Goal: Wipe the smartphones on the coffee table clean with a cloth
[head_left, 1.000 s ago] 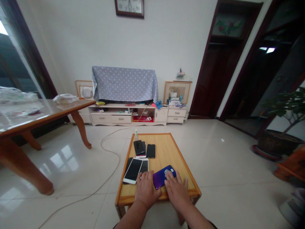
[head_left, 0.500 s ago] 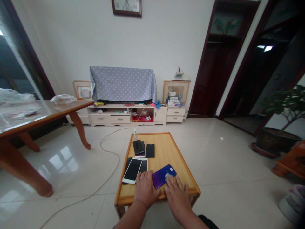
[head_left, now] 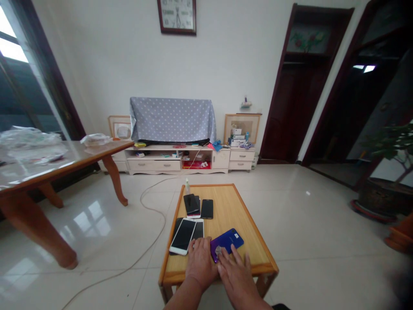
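Note:
On the small wooden table (head_left: 222, 211) lies a glossy blue-purple phone (head_left: 229, 239), back side up and slanted. Against its left, purple end rests my left hand (head_left: 200, 260), fingers close together and bent, holding that edge steady. A small greyish-white wipe (head_left: 218, 251) is pinned to the phone's back under the fingertips of my right hand (head_left: 237, 269), whose other fingers spread over the phone's lower edge. Just left of my left hand a white-framed phone (head_left: 183, 236) lies across other phones. Whether the left thumb grips the phone underneath is hidden.
Farther back on the table are a black phone (head_left: 207, 209), a small stack of phones (head_left: 192, 204) and a clear spray bottle (head_left: 187, 186). A cable (head_left: 142, 254) runs over the floor at left, near a larger table (head_left: 93, 150). A low cabinet (head_left: 155, 165) stands by the wall.
My right hand has slid the wipe left along the phone's back, towards the purple end. My left hand stays at the phone's edge. The head view has tilted up slightly.

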A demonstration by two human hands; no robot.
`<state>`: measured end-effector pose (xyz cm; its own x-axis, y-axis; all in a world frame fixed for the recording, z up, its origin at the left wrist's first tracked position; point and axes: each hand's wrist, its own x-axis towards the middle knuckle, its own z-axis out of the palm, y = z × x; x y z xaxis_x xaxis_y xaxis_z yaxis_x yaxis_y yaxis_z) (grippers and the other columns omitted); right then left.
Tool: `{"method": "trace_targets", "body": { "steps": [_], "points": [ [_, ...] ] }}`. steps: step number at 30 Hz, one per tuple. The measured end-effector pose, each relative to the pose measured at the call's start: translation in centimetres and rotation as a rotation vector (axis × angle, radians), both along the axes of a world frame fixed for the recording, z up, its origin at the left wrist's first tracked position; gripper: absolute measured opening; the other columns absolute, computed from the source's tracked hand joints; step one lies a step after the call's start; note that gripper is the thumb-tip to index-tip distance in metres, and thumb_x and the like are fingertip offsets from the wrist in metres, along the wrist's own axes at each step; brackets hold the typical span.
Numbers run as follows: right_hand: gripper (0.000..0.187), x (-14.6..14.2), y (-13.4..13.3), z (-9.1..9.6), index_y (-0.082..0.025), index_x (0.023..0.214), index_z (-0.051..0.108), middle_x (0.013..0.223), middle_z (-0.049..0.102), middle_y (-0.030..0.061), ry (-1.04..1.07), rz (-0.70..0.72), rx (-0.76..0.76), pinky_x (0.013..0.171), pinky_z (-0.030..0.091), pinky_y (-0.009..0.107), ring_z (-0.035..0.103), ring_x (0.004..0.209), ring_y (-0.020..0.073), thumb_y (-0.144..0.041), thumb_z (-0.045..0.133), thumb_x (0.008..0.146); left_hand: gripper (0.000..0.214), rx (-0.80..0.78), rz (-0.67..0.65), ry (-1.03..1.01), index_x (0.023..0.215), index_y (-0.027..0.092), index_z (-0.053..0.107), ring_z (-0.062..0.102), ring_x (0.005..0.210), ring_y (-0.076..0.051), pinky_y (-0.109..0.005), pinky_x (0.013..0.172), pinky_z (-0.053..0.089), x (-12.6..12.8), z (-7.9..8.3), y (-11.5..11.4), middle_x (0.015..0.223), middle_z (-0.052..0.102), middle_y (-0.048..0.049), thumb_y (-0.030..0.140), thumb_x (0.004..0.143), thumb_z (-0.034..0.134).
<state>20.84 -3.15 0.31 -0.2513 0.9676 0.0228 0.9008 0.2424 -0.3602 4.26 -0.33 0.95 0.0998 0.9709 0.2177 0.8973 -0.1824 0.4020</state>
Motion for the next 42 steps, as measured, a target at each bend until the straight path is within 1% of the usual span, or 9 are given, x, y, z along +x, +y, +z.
{"method": "trace_targets", "body": {
  "steps": [2,6,13,16,21,29,35,37,42],
  "points": [
    [0.055,0.2,0.4,0.3,-0.041,0.144,0.048,0.152,0.045,-0.0033,-0.004,-0.034,0.020,0.117,0.006,0.067,0.020,0.150,0.0312,-0.055,0.016,0.102,0.056,-0.001,-0.001,-0.003,0.127,0.021,0.055,0.050,0.122,-0.029,-0.046,0.117,0.016,0.0,0.1,0.0,0.121,0.064,-0.0102,0.042,0.075,0.056],
    [0.056,1.1,1.9,0.9,-0.038,0.144,0.049,0.154,0.041,-0.0037,-0.041,-0.231,0.009,0.115,0.007,0.070,0.018,0.150,0.0333,-0.054,0.016,0.102,0.062,-0.002,-0.007,0.003,0.128,0.021,0.055,0.050,0.122,-0.030,-0.045,0.117,0.016,0.1,0.4,-0.2,0.121,0.063,-0.0103,0.043,0.070,0.061],
    [0.058,-0.8,0.8,1.7,-0.036,0.135,0.060,0.147,0.053,-0.0012,0.064,0.094,-0.043,0.118,0.001,0.063,0.022,0.149,0.0301,-0.048,0.012,0.104,0.057,-0.006,0.005,-0.015,0.133,0.017,0.051,0.045,0.130,-0.028,-0.044,0.119,0.011,0.0,0.0,-0.1,0.130,0.060,-0.0117,0.035,0.079,0.052],
    [0.056,-1.6,1.4,2.3,-0.035,0.130,0.064,0.143,0.056,-0.0030,0.064,0.097,-0.020,0.117,-0.002,0.064,0.024,0.148,0.0311,-0.042,0.014,0.104,0.057,-0.004,0.005,-0.002,0.136,0.016,0.049,0.044,0.131,-0.026,-0.044,0.120,0.011,-0.1,-0.4,0.1,0.133,0.059,-0.0116,0.032,0.081,0.050],
    [0.045,-2.7,2.9,2.7,-0.038,0.135,0.058,0.145,0.055,-0.0043,0.062,0.116,0.020,0.117,0.000,0.064,0.029,0.146,0.0311,-0.038,0.027,0.103,0.056,0.002,0.006,0.003,0.139,0.016,0.047,0.044,0.132,-0.026,-0.045,0.120,0.010,-0.2,-0.9,0.2,0.135,0.059,-0.0116,0.027,0.084,0.045],
    [0.048,-0.3,0.7,2.2,-0.039,0.126,0.065,0.138,0.061,-0.0045,0.067,0.159,0.024,0.116,-0.002,0.065,0.034,0.144,0.0285,-0.037,0.023,0.104,0.065,-0.015,0.011,-0.021,0.140,0.017,0.046,0.044,0.130,-0.027,-0.046,0.120,0.008,-0.3,-1.0,0.2,0.133,0.059,-0.0115,0.033,0.077,0.054],
    [0.047,-2.0,1.5,2.4,-0.039,0.127,0.064,0.140,0.060,-0.0042,0.079,0.153,0.021,0.116,0.002,0.065,0.034,0.144,0.0293,-0.039,0.024,0.104,0.064,-0.044,0.002,0.002,0.140,0.018,0.046,0.043,0.132,-0.026,-0.046,0.120,0.009,-0.3,-0.8,0.2,0.134,0.058,-0.0113,0.027,0.077,0.051],
    [0.046,-2.0,2.5,2.2,-0.041,0.132,0.060,0.142,0.058,-0.0051,0.056,0.122,0.031,0.115,0.003,0.067,0.033,0.144,0.0304,-0.040,0.024,0.103,0.060,-0.024,0.014,-0.002,0.139,0.018,0.048,0.045,0.130,-0.026,-0.046,0.119,0.010,-0.2,-0.6,0.1,0.133,0.059,-0.0115,0.030,0.080,0.049],
    [0.049,-0.5,4.9,1.4,-0.041,0.140,0.053,0.149,0.049,-0.0046,-0.028,-0.153,0.043,0.111,0.008,0.074,0.028,0.146,0.0353,-0.045,0.021,0.103,0.067,0.018,0.015,0.003,0.134,0.018,0.052,0.048,0.125,-0.030,-0.047,0.119,0.013,0.1,-0.1,-0.1,0.128,0.061,-0.0123,0.041,0.072,0.059]
  ]
}}
